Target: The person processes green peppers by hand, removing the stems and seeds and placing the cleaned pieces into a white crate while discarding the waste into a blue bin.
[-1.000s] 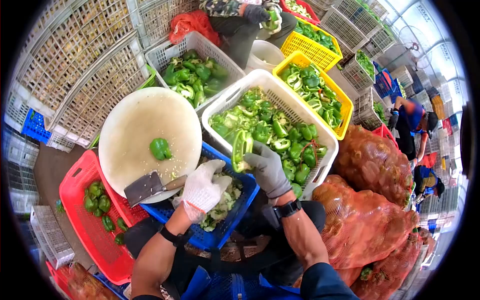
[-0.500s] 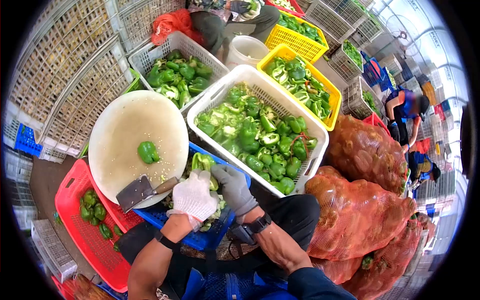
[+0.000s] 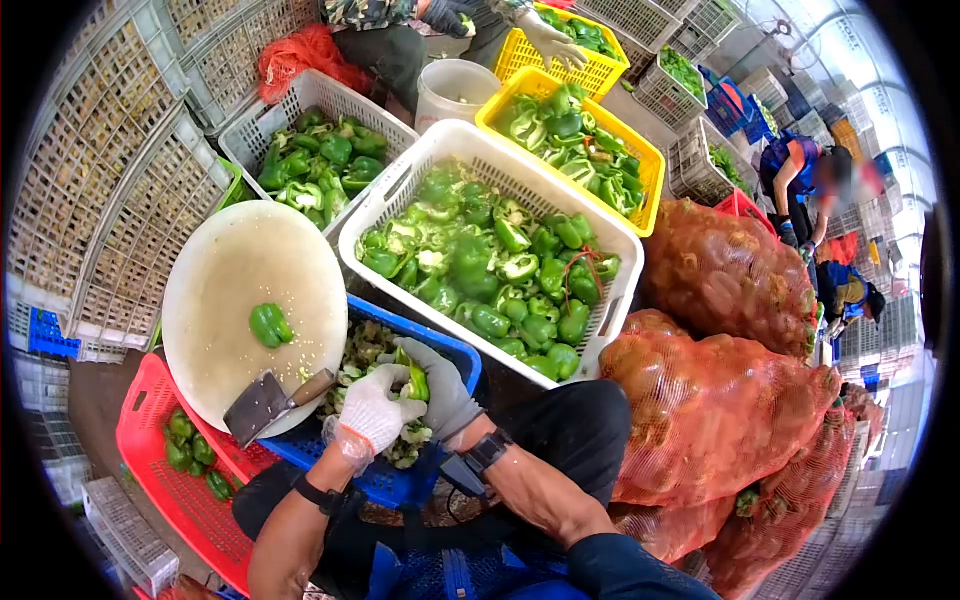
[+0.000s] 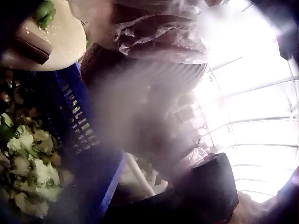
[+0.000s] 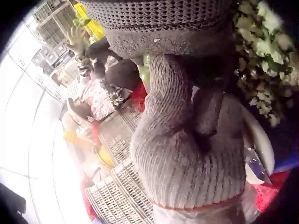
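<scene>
Over the blue crate [image 3: 462, 362], both gloved hands are close together around a cut green bell pepper [image 3: 415, 382]. My left hand [image 3: 372, 412], in a white knit glove, grips it from the near left side. The grey-gloved right hand [image 3: 445, 388] holds its other side, with fingers curled over the top. In the right wrist view, the white glove [image 5: 187, 158] sits right against the grey glove [image 5: 163, 28], and only a sliver of pepper [image 5: 145, 70] shows. Pale pepper cores and scraps [image 4: 35, 163] lie in the crate below.
Left of the hands is a round white board [image 3: 215, 270] with a whole green pepper [image 3: 270, 325] and a cleaver [image 3: 258, 408]. A white crate [image 3: 360, 235] of cut peppers stands ahead. Red mesh sacks [image 3: 710, 420] are at right, a red crate [image 3: 190, 510] at left.
The right hand has carried the pepper half from beside the white crate leftward to the left hand, over the blue crate. Both hands now hold it. The head view has shifted slightly.
</scene>
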The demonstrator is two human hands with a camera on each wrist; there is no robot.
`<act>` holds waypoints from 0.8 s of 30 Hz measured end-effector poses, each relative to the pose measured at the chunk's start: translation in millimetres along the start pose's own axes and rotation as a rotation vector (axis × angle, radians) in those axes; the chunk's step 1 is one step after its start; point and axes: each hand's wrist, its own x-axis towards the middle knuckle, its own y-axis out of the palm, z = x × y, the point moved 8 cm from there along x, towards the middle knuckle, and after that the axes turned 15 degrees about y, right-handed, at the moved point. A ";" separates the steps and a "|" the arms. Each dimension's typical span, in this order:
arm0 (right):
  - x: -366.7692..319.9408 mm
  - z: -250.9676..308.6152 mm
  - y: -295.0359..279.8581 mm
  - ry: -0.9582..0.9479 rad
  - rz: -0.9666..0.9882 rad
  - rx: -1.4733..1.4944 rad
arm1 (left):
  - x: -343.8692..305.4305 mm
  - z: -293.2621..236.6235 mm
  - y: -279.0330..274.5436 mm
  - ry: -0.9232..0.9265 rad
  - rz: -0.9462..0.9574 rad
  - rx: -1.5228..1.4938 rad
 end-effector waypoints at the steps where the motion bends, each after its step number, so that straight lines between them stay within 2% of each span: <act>1: 8.7 -7.6 -7.5 -0.009 0.028 -0.022 | 1.3 0.5 1.3 -0.018 0.028 0.024; 5: 20.2 -20.5 -17.1 -0.049 0.105 -0.157 | 1.3 4.4 8.2 -0.057 0.093 0.086; 7: 19.9 -21.7 -15.7 0.004 0.145 -0.094 | 2.1 3.3 10.0 -0.035 0.085 0.135; 9: 7.1 -14.6 5.0 0.137 0.194 0.126 | 4.2 -4.6 12.3 0.008 0.070 0.210; 10: 4.3 -13.0 11.7 0.224 0.156 0.247 | 5.3 -12.4 11.0 0.094 0.034 0.278; 13: 8.6 -8.8 5.7 0.232 0.065 0.265 | -1.2 -33.3 12.1 0.355 -0.073 0.477; 14: 6.9 -3.7 4.4 0.209 0.005 0.241 | -1.1 -42.2 11.6 0.449 -0.099 0.528; 16: 3.1 9.1 0.5 0.164 -0.114 0.194 | -3.3 -52.6 13.2 0.513 -0.058 0.622; 17: -0.5 24.6 1.5 0.077 -0.128 0.218 | -2.1 -61.3 11.1 0.546 -0.036 0.667; 19: -12.6 64.2 -4.5 -0.098 -0.169 0.256 | 3.4 -65.7 -5.0 0.581 -0.108 0.638; 20: -16.8 88.1 -8.0 -0.133 -0.167 0.286 | 5.9 -25.2 0.8 0.310 0.021 0.613; 21: -22.3 96.4 -8.5 -0.124 -0.229 0.257 | 7.7 -16.3 3.5 0.235 0.076 0.625; 22: -23.2 149.3 -27.1 -0.330 -0.145 0.200 | 9.3 -8.3 5.9 0.159 0.132 0.635; 23: -29.1 186.8 -31.3 -0.346 -0.180 0.354 | 9.7 -1.2 8.8 0.078 0.185 0.645; 24: -42.8 230.7 -22.7 -0.457 -0.061 0.321 | 11.0 -7.5 7.6 0.018 0.261 0.636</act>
